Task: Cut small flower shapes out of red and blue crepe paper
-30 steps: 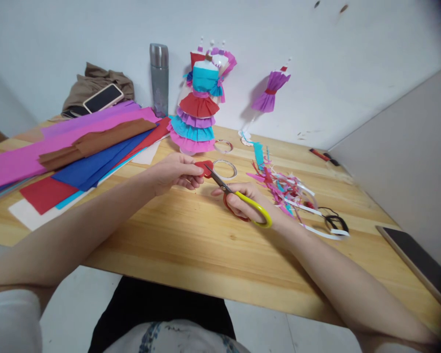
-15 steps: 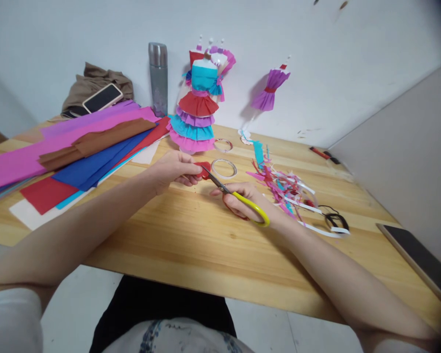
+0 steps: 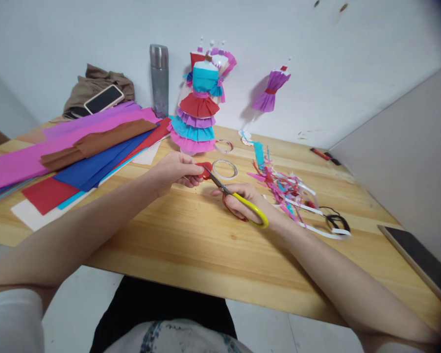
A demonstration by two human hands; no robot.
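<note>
Between thumb and fingers, my left hand (image 3: 178, 170) pinches a small piece of red paper (image 3: 207, 170) above the middle of the table. My right hand (image 3: 242, 197) is closed around scissors (image 3: 249, 208) with one yellow handle loop and one red loop. The blades point left, and their tips lie over the red paper. Whether the paper sits between the blades cannot be made out. Just behind the paper lies a white tape ring (image 3: 225, 169). A doll form in a tiered turquoise, red and pink paper dress (image 3: 200, 105) stands beyond my left hand.
Coloured paper sheets (image 3: 91, 152) cover the table's left side, with a phone (image 3: 103, 99) and a bottle (image 3: 159, 81) behind. Paper scraps (image 3: 282, 189) lie right of the scissors. A purple-dressed form (image 3: 271, 91) stands near the wall; a dark tablet (image 3: 419, 260) lies far right.
The whole view has shifted very slightly. Both hands keep nearly the same pose, with the scissor tips still at the red paper.
</note>
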